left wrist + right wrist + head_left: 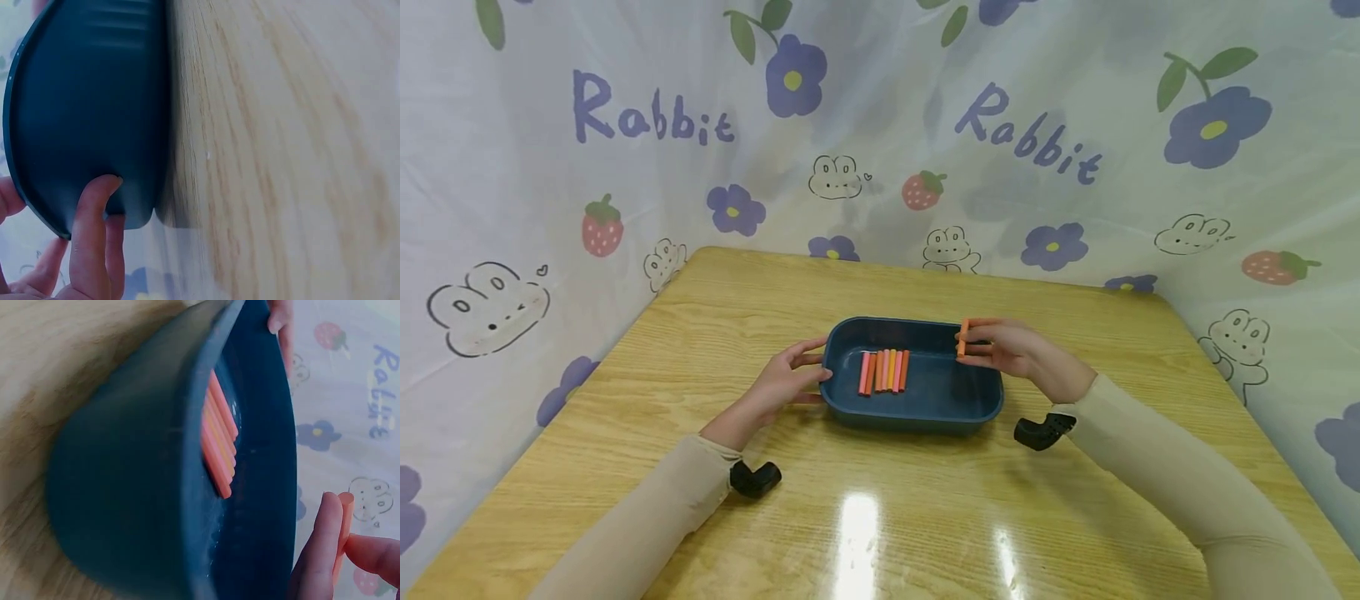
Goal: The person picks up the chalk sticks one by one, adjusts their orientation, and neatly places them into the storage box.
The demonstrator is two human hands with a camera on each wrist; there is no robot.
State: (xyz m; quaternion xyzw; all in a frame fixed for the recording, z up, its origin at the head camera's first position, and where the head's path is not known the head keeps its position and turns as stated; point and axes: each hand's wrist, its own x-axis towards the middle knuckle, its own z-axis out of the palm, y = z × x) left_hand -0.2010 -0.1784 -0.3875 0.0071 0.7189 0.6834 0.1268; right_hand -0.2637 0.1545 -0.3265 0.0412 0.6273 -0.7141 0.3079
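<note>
A dark blue oblong tub (940, 396) with rounded corners stands on the wooden table. Its left end is held by my left hand (778, 385), thumb at the rim and fingers (90, 244) against the outer wall. Over the tub's right end, my right hand (1017, 347) pinches a short round orange stick (962, 340) between thumb and fingertips, nearly upright. Inside the tub, several similar sticks (891, 372) in pink, orange and yellow lie side by side on the floor, left of the middle. In the right wrist view the near wall hides part of these sticks (220, 440).
The wooden table (760, 300) reaches back to a white cloth (880, 108) printed with rabbits, flowers and strawberries, which hangs behind and at both sides. A black wrist mount (756, 479) sits below the left sleeve, and another black mount (1043, 431) below the right.
</note>
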